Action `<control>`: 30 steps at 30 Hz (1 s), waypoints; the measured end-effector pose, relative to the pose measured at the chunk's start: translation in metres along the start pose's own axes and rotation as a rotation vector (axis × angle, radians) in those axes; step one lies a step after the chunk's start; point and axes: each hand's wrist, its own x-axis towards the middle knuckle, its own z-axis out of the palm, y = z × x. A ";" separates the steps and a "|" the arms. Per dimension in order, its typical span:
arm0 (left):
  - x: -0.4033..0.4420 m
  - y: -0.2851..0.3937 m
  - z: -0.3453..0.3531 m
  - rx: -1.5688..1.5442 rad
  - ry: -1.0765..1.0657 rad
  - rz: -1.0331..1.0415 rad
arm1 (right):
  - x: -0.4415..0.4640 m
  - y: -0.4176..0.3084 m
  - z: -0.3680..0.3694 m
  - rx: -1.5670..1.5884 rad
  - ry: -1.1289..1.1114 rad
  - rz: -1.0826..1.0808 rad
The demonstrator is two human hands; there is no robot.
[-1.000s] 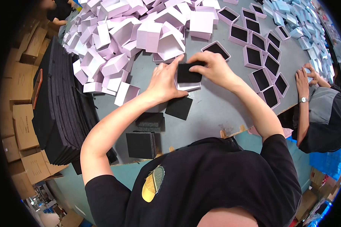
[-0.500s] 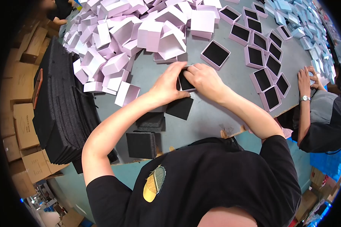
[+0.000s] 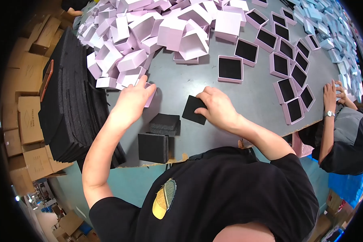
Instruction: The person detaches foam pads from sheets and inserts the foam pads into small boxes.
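My left hand, fingers apart, reaches over a small open pink box at the near edge of the box pile, covering much of it. Thumb and fingers of my right hand are closed on the edge of a thin black square foam pad low over or on the table. Two short stacks of black foam pads, one behind the other, stand between my arms. Ahead of my right hand sits a pink box with a black pad inside.
A heap of pink boxes covers the back left. Several pad-filled boxes stand at right. Large black foam sheets are stacked at left, by cartons. At far right, a co-worker's hands are near light-blue boxes.
The pad-filled box between my hands now stands farther back on the table. My left hand has moved left to an open pink box; my right hand has come back onto the loose foam pad.
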 end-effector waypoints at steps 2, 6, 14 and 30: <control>0.000 -0.002 0.003 0.086 0.021 -0.012 | 0.000 0.007 0.000 0.134 0.020 0.062; 0.008 0.014 -0.029 -0.082 0.119 -0.040 | -0.003 0.034 -0.027 0.243 0.102 0.147; 0.073 0.066 0.046 -0.689 0.193 0.253 | 0.025 0.032 -0.081 0.442 0.259 0.030; 0.065 0.036 -0.001 -0.644 0.293 0.293 | 0.005 0.036 -0.041 -0.512 0.011 -0.335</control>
